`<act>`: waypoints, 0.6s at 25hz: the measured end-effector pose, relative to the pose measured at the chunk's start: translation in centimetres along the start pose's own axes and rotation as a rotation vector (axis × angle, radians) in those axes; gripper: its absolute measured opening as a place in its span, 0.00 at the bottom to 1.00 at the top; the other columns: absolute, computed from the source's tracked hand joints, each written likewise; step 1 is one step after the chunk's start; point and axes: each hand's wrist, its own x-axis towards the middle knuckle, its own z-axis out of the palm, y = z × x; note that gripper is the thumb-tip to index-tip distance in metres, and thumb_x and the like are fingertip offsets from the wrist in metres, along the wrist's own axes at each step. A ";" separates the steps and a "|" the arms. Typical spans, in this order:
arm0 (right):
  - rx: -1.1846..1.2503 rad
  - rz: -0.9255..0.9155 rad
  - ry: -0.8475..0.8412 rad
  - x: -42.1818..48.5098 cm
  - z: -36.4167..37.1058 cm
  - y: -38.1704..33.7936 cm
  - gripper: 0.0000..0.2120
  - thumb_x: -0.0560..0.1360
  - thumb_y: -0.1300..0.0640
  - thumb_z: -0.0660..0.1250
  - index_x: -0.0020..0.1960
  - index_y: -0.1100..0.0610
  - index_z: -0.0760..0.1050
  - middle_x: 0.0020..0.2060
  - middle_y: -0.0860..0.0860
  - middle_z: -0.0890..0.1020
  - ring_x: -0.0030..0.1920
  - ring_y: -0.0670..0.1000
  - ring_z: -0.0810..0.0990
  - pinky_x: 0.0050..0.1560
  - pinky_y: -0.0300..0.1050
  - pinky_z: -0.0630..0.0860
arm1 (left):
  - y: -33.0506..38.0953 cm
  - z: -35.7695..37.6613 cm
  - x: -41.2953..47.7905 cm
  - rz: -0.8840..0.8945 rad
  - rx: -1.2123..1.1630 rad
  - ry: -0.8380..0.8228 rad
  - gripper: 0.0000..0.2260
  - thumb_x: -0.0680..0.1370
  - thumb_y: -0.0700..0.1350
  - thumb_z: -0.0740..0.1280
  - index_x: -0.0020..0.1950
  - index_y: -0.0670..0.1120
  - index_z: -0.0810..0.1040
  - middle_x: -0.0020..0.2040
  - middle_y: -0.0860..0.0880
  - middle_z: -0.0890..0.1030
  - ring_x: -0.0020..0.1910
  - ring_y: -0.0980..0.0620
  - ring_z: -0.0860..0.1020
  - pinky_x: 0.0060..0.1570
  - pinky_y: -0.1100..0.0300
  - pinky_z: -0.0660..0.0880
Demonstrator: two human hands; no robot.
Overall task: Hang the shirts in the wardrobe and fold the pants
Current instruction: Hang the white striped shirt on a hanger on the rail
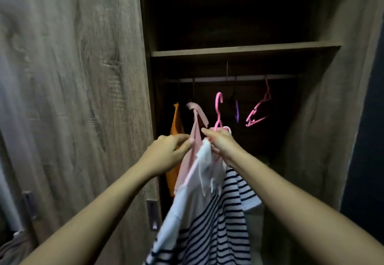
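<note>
Head | two hands: left [166, 152] pinches pink shirt [192, 154], right [222, 142] grips pink hanger [218, 110] | one striped shirt [209, 223]

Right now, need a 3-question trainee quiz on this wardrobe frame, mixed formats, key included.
1. True or false: the pink hanger carrying the striped shirt is already hooked on the rail.
2. Which hand grips that hanger?
3. The empty pink hanger on the rail hangs: A) left of the orange garment, B) right of the purple hanger.

Key: 1 false; 2 the right hand, while the left hand pinches cloth; 3 B.
</note>
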 end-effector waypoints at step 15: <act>-1.015 -0.123 0.118 6.7 -7.2 -3.4 0.10 0.74 0.57 0.63 0.52 0.59 0.78 0.49 0.56 0.82 0.50 0.57 0.79 0.42 0.42 0.71 | -2.4 10.9 14.5 -0.407 -0.229 0.245 0.27 0.78 0.46 0.63 0.74 0.39 0.59 0.58 0.37 0.78 0.55 0.39 0.78 0.53 0.52 0.73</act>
